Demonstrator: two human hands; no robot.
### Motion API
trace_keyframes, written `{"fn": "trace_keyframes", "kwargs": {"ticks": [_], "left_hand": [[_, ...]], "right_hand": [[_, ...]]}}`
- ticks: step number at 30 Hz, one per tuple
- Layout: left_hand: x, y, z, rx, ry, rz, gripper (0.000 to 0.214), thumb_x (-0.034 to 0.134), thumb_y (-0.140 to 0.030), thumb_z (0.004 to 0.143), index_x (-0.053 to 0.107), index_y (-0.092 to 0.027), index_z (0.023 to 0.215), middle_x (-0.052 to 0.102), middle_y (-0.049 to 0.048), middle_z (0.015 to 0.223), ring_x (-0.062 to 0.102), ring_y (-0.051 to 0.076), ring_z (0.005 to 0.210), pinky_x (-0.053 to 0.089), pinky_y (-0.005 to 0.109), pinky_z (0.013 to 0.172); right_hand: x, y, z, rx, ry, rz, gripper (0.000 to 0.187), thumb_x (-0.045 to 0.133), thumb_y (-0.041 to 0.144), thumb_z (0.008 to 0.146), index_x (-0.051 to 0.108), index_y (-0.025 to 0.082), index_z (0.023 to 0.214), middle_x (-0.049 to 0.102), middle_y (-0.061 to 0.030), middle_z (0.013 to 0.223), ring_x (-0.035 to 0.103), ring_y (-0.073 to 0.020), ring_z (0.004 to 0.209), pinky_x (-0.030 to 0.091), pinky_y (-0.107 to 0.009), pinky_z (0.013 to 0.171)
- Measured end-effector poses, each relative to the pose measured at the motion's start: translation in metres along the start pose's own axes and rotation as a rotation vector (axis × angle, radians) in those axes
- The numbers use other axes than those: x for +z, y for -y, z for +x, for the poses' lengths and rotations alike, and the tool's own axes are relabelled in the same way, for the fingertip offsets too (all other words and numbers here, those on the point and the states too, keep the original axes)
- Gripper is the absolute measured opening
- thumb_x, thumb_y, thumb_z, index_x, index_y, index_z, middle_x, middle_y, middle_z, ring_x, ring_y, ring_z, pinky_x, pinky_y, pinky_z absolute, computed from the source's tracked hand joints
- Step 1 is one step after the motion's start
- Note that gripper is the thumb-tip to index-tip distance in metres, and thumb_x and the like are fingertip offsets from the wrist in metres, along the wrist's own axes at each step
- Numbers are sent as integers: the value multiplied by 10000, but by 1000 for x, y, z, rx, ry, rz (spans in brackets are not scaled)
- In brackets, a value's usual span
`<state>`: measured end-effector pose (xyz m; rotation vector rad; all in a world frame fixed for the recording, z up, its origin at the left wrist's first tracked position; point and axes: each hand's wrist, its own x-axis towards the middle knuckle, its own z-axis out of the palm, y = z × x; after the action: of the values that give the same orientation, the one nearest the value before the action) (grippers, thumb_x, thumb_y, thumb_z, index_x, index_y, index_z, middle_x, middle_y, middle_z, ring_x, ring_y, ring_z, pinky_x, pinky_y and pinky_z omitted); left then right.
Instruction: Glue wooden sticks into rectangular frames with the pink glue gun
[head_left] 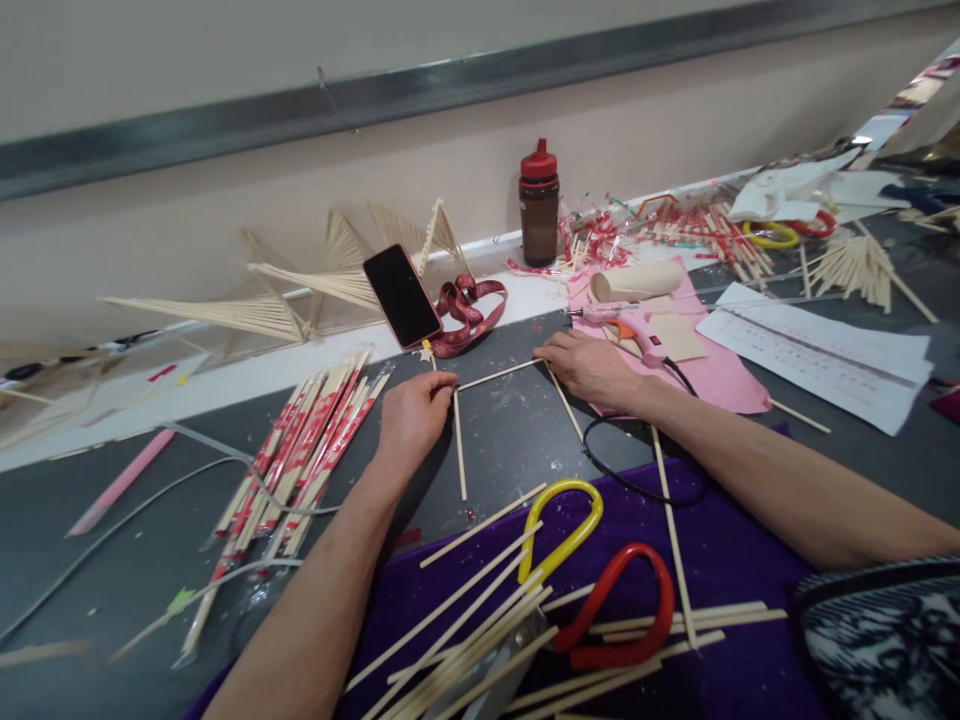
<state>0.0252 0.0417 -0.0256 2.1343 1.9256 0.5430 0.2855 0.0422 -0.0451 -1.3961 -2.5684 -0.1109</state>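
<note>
A thin wooden crosspiece [495, 375] is on or just over the dark worktop [510, 430], its long axis running almost from 9 to 3 o'clock, the right end tipped a little toward 2. From its left end the left leg [460, 450] points to 6 o'clock; near its right end the right leg [564, 403] slants to 5 — the outline's open side faces 6. The left hand [416, 415] pinches the crosspiece's left end between thumb and forefinger; the right hand [585, 368] bends its fingers over the other end, and whether they pinch or only press I cannot tell. Taken from the crosspiece, a pink glue gun [643, 330] lies near 3 o'clock on a pink sheet [731, 385], nozzle toward 9. A phone [403, 300] is between 10 and 11, a red-lidded bottle [540, 220] stands just past 12, wrapped chopsticks [319, 430] lie at 8, and scissors [583, 618] rest at 5 on purple cloth [727, 560] — blades toward 7, partly under loose sticks [457, 600]
</note>
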Motion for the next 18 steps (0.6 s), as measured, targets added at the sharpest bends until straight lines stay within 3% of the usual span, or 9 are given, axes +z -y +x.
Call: {"fn": "trace_keyframes", "kwargs": {"ticks": [10,18], "left_hand": [[-1,-3,-4,51,-13,43,315,473,-281,834,697,-232,1051,721,20,1024,656,190,969,464,297,913],[0,-2,-4,56,-14,22,333,485,-254,814,675,-205,1083,707,31,1064,653,182,967,474,287,901]], "right_hand": [[-4,2,1,-22,23,-5,340,392,120,891,576,132,1175,605,-114,1008,514,-194,874,356,-306,748],[0,2,-1,69,-47,40,339,388,163,905,552,121,1198,621,-118,1062,536,-197,947,376,-285,730]]}}
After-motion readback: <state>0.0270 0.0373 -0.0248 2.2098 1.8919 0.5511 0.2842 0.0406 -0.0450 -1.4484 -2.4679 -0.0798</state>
